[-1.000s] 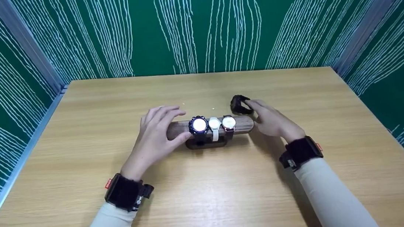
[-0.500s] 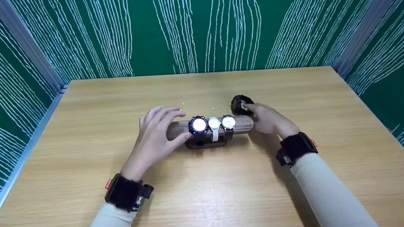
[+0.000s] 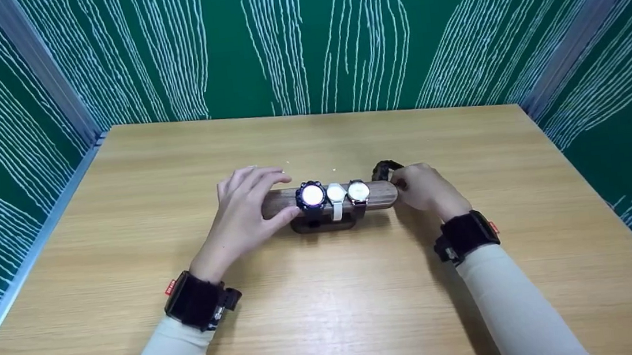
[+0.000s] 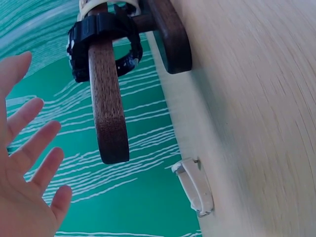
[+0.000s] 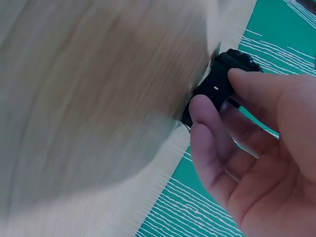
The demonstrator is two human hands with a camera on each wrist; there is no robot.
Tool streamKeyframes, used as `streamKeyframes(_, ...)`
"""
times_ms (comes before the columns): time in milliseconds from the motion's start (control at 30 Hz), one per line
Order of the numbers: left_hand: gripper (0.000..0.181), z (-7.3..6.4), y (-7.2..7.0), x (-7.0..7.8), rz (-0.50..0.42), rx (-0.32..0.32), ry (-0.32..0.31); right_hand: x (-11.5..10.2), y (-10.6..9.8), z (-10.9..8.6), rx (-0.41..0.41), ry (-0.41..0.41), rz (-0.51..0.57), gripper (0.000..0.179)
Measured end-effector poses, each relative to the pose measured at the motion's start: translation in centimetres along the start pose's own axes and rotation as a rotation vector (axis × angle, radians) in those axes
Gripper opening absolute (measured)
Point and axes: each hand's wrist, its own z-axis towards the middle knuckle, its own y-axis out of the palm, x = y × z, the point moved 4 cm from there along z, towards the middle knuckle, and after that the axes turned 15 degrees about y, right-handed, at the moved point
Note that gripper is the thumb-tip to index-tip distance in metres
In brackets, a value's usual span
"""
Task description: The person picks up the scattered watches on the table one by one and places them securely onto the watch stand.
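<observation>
In the head view a dark wooden watch stand carries three watches: a bulky dark one, a slim white one and a round-faced one with a dark strap. My left hand is beside the stand's left end, fingers spread and apart from it in the left wrist view. Just behind the right end, my right hand pinches a black watch between thumb and fingers. The right wrist view shows its black strap near the tabletop; its face is hidden there.
A white looped strap, perhaps a watch, lies on the table in the left wrist view; the left hand hides it in the head view. The wooden table meets green walls with white lines at the back and sides.
My right hand has moved slightly left, its fingers closing on the black watch, which has turned and shifted a little right and nearer. The left hand and the stand stay in place.
</observation>
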Motion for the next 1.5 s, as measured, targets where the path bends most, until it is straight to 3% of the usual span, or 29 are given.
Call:
streamKeyframes(433,0.055,-0.1,-0.3,0.0,0.003,0.017,0.002,-0.1,-2.2,-0.8,0.073,0.015,0.092,0.021)
streamKeyframes(633,0.054,-0.1,-0.4,0.0,0.007,0.026,-0.001,-0.9,-4.1,-2.0,0.195,0.076,0.198,0.022)
streamKeyframes(800,0.054,-0.1,-0.4,0.0,0.016,0.038,0.012,-2.5,-5.6,-3.4,0.282,0.066,0.258,0.021)
streamKeyframes(1133,0.053,0.0,-0.5,0.2,-0.001,0.043,0.004,-6.3,-7.3,-6.8,0.270,-0.085,0.282,0.017)
streamKeyframes(1500,0.053,0.4,-0.9,1.1,-0.016,0.071,0.045,-9.5,-6.3,-9.4,0.164,-0.342,0.320,0.020)
